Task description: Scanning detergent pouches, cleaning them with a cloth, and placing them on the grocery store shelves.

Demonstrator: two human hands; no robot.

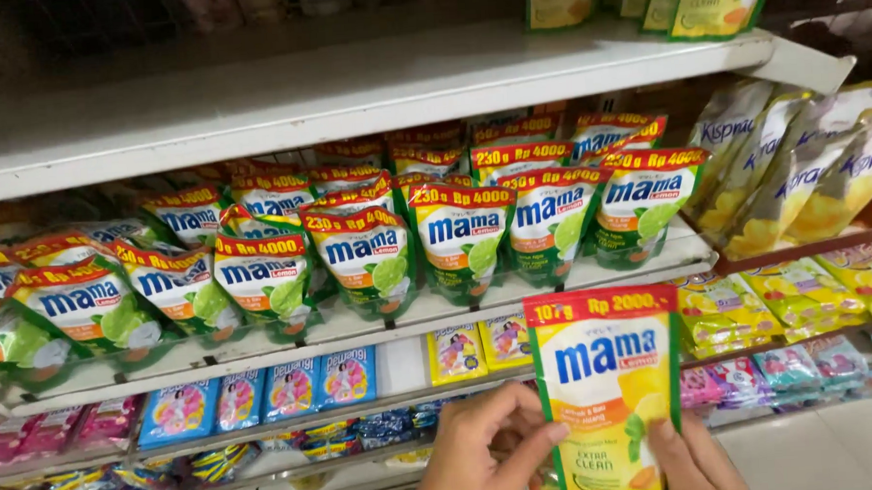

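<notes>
Gripping a yellow pouch, left hand and right hand face shelved green pouches.

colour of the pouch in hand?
Held pouch: yellow face, green edges, red top band; clearest in the head view.
</notes>
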